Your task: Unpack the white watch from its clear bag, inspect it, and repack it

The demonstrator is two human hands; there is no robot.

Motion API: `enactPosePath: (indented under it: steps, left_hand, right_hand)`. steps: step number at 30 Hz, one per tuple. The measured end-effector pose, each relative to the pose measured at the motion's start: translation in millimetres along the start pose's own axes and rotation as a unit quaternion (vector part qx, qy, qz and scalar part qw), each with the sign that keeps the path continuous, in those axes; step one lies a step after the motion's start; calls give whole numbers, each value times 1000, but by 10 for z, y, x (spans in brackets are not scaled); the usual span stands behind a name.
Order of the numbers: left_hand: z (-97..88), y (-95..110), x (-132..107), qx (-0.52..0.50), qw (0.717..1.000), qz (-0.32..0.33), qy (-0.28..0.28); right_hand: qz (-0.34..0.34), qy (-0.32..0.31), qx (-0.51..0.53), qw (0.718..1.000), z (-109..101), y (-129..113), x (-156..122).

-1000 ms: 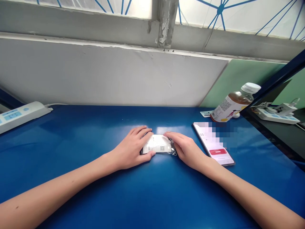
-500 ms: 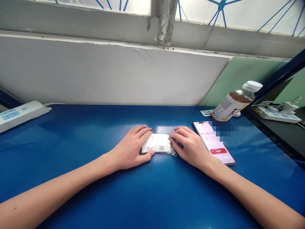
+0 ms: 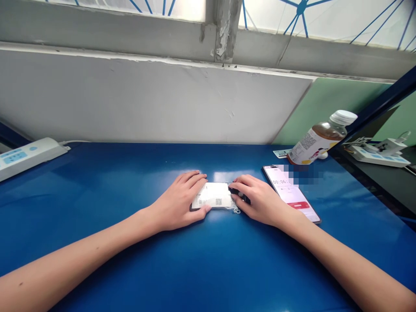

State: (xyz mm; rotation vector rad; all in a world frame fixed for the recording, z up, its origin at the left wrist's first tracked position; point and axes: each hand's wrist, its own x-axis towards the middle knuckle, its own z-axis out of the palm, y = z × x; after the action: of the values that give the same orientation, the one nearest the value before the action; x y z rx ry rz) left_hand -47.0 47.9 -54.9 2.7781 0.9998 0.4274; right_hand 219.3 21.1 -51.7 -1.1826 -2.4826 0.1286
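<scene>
A flat, phone-like thing in a clear case (image 3: 212, 194) lies on the blue table, a white printed card with a small square code showing on its upper face. My left hand (image 3: 182, 201) holds its left end, fingers over the far edge and thumb along the near edge. At the right end, my right hand (image 3: 256, 199) is closed with bent fingers on a black part (image 3: 241, 196), mostly covered by the hand. A short chain of clear beads (image 3: 236, 211) hangs from the near right corner. Whether the black part is separate from the case, I cannot tell.
Right of my right hand lies a phone (image 3: 299, 201) with a lit timer screen. Behind it stand a drink bottle (image 3: 316, 141) and a small card (image 3: 281, 154). Power strips sit at the left (image 3: 32, 156) and far right (image 3: 380, 156). A wall (image 3: 146, 99) closes the back.
My right hand has shifted slightly, its fingers more bent, and a black part now shows under them at the case's right end. The left hand stays in place.
</scene>
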Motion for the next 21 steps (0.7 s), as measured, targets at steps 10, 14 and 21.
enactPosePath:
  steps: [10, 14, 21]
  left_hand:
    - [17, -11, -5, 5, 1000, -2, -8]
    - [13, -7, -4, 7, 1000, 0, -13]
    - [14, -11, -10, 2, 1000, 4, -7]
  right_hand:
    - [-6, -31, -9, 999, -64, -26, -2]
    - [0, -15, -24, 1000, -32, -58, 3]
    - [-3, -4, -27, 1000, -8, -38, 9]
